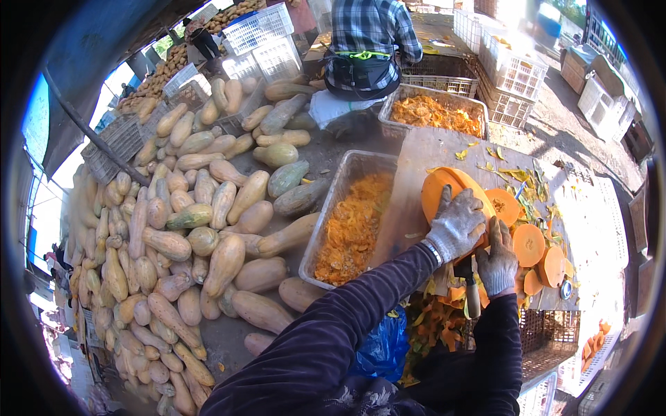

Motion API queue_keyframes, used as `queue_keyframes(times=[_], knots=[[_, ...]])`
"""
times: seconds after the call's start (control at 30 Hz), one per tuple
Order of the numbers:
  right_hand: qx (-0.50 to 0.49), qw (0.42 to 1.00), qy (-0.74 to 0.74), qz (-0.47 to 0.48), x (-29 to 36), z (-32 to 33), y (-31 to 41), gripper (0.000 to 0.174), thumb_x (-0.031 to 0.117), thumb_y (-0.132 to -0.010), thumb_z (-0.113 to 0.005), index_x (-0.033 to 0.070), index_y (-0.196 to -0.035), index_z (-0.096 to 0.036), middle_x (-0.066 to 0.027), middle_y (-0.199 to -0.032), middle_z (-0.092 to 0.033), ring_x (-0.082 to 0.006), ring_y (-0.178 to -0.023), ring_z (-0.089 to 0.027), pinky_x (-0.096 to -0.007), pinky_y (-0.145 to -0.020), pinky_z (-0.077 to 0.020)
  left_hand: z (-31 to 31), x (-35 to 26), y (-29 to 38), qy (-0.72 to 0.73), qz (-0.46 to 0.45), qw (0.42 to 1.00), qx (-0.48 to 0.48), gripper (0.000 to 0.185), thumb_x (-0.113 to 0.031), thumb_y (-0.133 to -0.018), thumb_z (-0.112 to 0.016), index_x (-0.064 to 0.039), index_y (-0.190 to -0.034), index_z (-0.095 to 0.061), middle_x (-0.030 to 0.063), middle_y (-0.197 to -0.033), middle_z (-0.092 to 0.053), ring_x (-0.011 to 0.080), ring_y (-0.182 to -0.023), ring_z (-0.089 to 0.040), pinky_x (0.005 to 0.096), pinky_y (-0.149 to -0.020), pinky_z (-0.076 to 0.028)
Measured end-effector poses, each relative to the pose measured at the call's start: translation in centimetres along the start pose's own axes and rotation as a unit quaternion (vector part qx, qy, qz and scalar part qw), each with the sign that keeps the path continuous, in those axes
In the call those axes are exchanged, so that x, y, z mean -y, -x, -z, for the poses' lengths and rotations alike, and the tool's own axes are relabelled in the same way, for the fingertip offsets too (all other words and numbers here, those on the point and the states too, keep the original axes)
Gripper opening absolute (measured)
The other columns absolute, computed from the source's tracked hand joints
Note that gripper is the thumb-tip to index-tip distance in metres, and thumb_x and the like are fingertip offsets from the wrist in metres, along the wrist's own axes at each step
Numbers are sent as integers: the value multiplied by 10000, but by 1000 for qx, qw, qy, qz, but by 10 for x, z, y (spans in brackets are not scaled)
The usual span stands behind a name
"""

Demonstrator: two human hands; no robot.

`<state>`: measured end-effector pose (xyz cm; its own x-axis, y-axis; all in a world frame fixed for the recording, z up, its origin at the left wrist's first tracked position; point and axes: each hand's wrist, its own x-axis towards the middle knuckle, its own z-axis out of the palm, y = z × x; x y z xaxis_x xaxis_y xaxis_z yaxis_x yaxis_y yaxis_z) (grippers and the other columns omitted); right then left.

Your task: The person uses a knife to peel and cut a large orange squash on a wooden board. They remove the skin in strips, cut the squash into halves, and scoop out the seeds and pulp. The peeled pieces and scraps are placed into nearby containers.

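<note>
My left hand, in a dirty knit work glove, lies over a large peeled orange squash on the wooden board. My right hand, gloved too, rests against the near right side of the same squash, its fingers pointing away from me. Just left of the right hand, at the board's near edge, is a knife with a pale handle; its blade is mostly hidden. Several cut orange squash pieces lie right of the hands. Green and yellow peelings are scattered beyond them.
A plastic crate of orange pulp stands left of the board, with another pulp crate beyond. Unpeeled squashes are heaped on the left. A person in a plaid shirt sits ahead. Near me are a blue plastic bag and piled peelings.
</note>
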<state>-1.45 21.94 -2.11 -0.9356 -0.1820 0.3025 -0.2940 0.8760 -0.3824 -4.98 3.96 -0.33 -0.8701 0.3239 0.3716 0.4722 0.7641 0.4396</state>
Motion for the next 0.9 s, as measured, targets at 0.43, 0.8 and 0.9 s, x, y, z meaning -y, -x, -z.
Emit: queue_keyframes(times=[0.43,0.8,0.9], knots=[[29,997,-77,-9,-11,2,-9,846,57,-748,-737,106,-1537,-435,-197,-1530,-474,-360,-1422,-449,-421,-1160,-405,-16,2,-1,-24,-60,986,-152,215,-268,-917,-598,-88,-995,-685,78,-1210,-640,310,-1335,-476,636,-1194,-197],[2,997,-73,-7,-15,-12,-5,817,32,-765,-707,103,-1533,-438,-208,-1521,-480,-367,-1426,-443,-430,-1169,-395,12,-21,-5,-69,13,998,-6,294,-314,-935,-553,-72,-1052,-673,84,-1252,-620,297,-1379,-422,638,-1202,-161],[-1,998,-66,-7,-10,-10,-4,785,53,-793,-700,101,-1532,-439,-217,-1509,-488,-372,-1416,-454,-432,-1160,-404,4,-19,-1,-83,6,996,-40,299,-310,-928,-563,-67,-1063,-675,79,-1259,-620,298,-1377,-422,635,-1187,-177]])
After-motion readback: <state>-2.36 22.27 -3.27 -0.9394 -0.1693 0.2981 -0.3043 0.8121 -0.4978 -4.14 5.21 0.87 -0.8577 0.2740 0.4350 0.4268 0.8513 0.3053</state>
